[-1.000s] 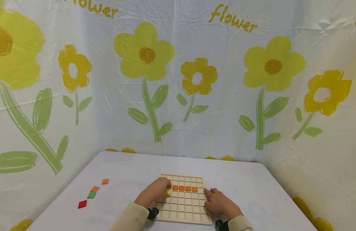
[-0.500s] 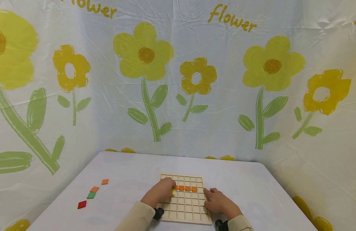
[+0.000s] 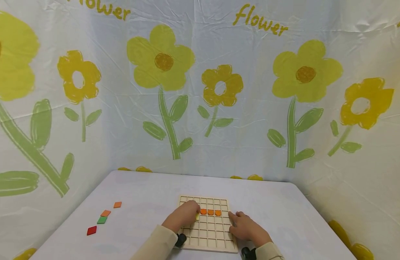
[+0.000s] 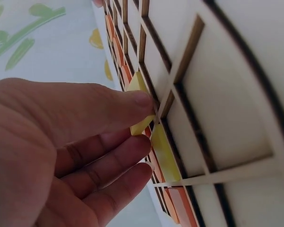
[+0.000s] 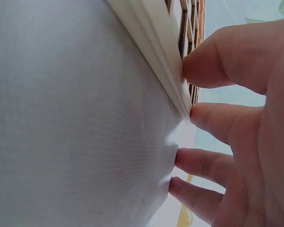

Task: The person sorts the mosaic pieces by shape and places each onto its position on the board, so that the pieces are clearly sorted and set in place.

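Observation:
My left hand (image 3: pixel 184 215) is over the left part of a pale wooden grid board (image 3: pixel 209 249). In the left wrist view its thumb and forefinger pinch a small yellow tile (image 4: pixel 138 82) close to the grid. A second yellow tile (image 4: pixel 164 153) lies in a cell just beside it. Several round orange pieces (image 3: pixel 211 212) run in a row across the board, the left end covered by my left hand. At the board's right edge rests my right hand (image 3: pixel 246 228), with thumb and forefinger touching the wooden rim (image 5: pixel 168 61) and the other fingertips on the table.
Left of the board, loose tiles lie on the white table (image 3: pixel 148 195): a red one (image 3: pixel 92 230), a green one (image 3: pixel 102 220) and two orange ones (image 3: pixel 117 204). A flower-printed cloth (image 3: pixel 251 144) hangs behind and at both sides.
My left hand has slid to the right along the row with the yellow tile, now covering the leftmost round orange piece. My right hand has stayed at the board's edge.

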### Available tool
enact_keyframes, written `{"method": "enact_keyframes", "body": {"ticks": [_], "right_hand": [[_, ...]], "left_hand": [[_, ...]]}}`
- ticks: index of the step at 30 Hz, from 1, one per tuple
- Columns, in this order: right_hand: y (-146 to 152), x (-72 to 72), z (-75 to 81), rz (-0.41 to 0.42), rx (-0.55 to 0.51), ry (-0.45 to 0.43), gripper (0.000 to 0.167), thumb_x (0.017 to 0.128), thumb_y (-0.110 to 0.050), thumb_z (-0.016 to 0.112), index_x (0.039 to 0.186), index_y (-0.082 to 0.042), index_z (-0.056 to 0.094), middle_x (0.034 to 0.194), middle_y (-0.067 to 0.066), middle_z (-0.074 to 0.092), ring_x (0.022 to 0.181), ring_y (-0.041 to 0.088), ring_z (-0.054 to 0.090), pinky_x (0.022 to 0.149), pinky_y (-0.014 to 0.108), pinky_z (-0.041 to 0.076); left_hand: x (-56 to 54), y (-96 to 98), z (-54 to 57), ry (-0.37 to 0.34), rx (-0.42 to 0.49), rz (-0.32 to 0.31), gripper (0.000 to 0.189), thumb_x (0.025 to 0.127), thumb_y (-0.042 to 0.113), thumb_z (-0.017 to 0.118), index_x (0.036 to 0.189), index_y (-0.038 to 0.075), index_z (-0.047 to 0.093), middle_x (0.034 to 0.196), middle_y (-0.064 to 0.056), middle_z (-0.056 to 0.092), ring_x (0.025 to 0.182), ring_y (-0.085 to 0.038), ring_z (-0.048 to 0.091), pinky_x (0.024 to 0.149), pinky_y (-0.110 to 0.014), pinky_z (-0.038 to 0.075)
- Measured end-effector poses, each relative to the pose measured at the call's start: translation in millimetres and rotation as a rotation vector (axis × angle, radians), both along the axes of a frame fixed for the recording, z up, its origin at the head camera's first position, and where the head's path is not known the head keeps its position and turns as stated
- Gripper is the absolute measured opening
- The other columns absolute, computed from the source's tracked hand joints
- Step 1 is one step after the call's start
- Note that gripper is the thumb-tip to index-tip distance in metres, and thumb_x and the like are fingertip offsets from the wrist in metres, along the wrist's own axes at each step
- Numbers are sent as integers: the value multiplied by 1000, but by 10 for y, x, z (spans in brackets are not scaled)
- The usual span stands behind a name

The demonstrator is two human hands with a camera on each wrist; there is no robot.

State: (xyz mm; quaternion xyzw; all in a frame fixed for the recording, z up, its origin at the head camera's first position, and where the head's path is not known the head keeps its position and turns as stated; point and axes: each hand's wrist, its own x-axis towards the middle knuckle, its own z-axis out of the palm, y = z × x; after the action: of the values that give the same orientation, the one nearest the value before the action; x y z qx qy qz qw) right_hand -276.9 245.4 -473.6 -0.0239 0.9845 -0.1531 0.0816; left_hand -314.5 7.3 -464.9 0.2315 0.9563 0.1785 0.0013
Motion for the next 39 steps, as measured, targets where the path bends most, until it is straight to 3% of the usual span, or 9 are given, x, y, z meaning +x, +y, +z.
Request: {"method": "enact_keyframes", "body": {"ticks": [12,18,24,30,39], "right_hand": [[7,-7,-7,-5,2,1,58,85,-27,58,141,-11,51,143,22,44,130,44,44,102,63,36],[7,-1,-5,-6,-1,-3,58,86,-28,58,141,-11,50,143,22,44,130,44,44,102,63,36],[4,9,-2,-7,-1,-5,58,86,-28,58,141,-11,50,143,22,44,130,44,43,103,63,36],[1,12,0,-5,-3,-4,58,86,-28,58,141,-11,50,143,22,44,131,44,43,103,63,36],[-1,-9,-9,-5,12,-5,58,86,-28,59,141,-11,50,142,22,44,130,44,43,103,62,36]], "left_hand": [[18,-4,35,6,-27,-34,27,85,-8,60,102,7,74,105,-2,71,104,-18,63,93,-37,51],[20,-6,16,3,-29,-20,25,85,-5,61,102,7,74,108,-2,71,109,-20,62,97,-38,49],[7,-9,-24,64,-86,-49,22,86,-2,61,98,10,75,105,0,71,107,-19,63,95,-34,50],[22,-36,-27,84,-81,-69,21,89,1,60,100,9,75,103,0,71,104,-19,64,91,-34,52],[44,-151,12,55,-41,-55,23,89,3,60,106,9,74,108,-2,70,109,-22,63,93,-37,51]]}}
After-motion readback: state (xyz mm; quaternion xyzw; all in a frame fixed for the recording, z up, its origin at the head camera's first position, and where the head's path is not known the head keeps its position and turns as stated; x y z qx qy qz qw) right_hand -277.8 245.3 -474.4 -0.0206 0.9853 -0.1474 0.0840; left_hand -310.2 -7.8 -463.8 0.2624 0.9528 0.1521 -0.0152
